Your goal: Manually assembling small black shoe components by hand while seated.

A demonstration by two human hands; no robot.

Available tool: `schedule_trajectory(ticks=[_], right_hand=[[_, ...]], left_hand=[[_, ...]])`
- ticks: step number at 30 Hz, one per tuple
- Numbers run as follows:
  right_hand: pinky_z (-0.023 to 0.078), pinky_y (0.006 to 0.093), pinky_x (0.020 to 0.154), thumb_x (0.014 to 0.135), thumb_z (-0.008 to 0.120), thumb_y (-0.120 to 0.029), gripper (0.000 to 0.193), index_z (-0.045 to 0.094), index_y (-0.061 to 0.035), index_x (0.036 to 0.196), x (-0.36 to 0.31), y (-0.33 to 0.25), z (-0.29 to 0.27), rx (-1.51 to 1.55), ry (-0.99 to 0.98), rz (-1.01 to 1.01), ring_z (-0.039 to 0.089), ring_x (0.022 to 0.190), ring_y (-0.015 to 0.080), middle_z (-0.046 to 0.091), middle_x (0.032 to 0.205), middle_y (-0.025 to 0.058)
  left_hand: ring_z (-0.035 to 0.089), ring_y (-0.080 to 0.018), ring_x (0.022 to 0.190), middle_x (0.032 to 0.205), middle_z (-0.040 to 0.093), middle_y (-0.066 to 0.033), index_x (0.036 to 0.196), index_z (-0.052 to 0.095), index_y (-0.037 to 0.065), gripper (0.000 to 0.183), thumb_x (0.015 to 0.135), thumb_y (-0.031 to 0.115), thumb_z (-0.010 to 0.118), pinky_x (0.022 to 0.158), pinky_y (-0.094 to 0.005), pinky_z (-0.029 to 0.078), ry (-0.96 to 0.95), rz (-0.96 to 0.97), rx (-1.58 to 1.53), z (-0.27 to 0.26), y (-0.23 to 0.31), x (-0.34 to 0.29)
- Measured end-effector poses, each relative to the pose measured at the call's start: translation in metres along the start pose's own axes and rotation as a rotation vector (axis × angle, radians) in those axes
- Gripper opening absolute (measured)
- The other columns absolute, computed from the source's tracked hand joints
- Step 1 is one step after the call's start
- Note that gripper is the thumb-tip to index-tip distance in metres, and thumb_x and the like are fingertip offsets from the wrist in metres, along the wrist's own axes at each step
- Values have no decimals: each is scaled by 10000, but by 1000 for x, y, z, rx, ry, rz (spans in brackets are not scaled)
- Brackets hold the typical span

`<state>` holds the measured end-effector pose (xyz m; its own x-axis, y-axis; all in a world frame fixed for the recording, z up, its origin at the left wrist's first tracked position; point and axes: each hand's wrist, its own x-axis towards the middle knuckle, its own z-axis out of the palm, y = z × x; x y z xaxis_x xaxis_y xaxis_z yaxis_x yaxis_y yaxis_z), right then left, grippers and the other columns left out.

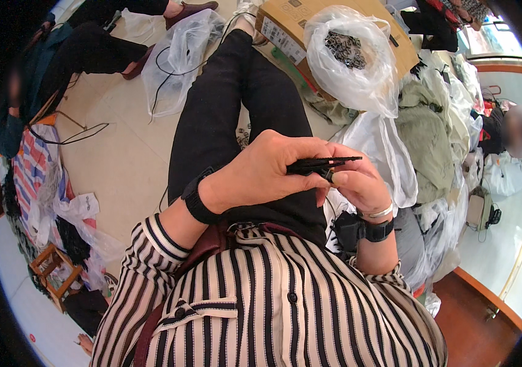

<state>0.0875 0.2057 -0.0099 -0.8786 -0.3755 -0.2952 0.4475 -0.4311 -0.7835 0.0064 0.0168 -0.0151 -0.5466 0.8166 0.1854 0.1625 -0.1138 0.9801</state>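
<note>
Both hands closed on a thin black clip (322,165) over the lap — left hand (267,174) wraps its rear, right hand (356,183) pinches the front — risk: narrow pinch slips and the clip drops between the knees to the floor (120,165).

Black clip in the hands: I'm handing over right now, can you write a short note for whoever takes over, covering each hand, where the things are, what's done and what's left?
Left hand: closed over the black clip, back of hand up, holding it over the lap.
Right hand: fingers pinch the same clip from below, at its near end.
Supply: clear bag of small dark parts sits ahead on a cardboard box.
Other bags lie on the floor to the left; clothes pile to the right.
Done: one clip is picked up and in both hands.
Left: whether this clip is finished cannot be told; the bag looks well filled.
</note>
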Motion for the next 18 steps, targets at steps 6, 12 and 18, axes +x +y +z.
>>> schedule_trajectory(ticks=[6,12,18], right_hand=[[524,245,640,862,559,-141,291,508,7,1107,0,0,-5,-39,-56,32,566,736,93,534,862,11],[523,252,629,888,598,-257,252,529,-34,984,-1,7,-7,-52,-42,65,557,683,86,517,788,-7],[531,284,601,892,577,-227,264,547,0,1023,-2,17,-2,161,33,69,542,636,83,579,815,38]], left_hand=[[650,-140,746,817,661,-89,947,616,16,204,772,79,701,673,-244,491,-34,-24,29,3,-2,-1],[629,-111,706,773,656,-74,914,613,19,171,778,79,699,641,-242,487,-2,-28,-47,6,3,0],[624,-112,684,757,652,-65,908,612,15,181,773,91,707,624,-240,480,-48,-161,-93,-1,5,-2]])
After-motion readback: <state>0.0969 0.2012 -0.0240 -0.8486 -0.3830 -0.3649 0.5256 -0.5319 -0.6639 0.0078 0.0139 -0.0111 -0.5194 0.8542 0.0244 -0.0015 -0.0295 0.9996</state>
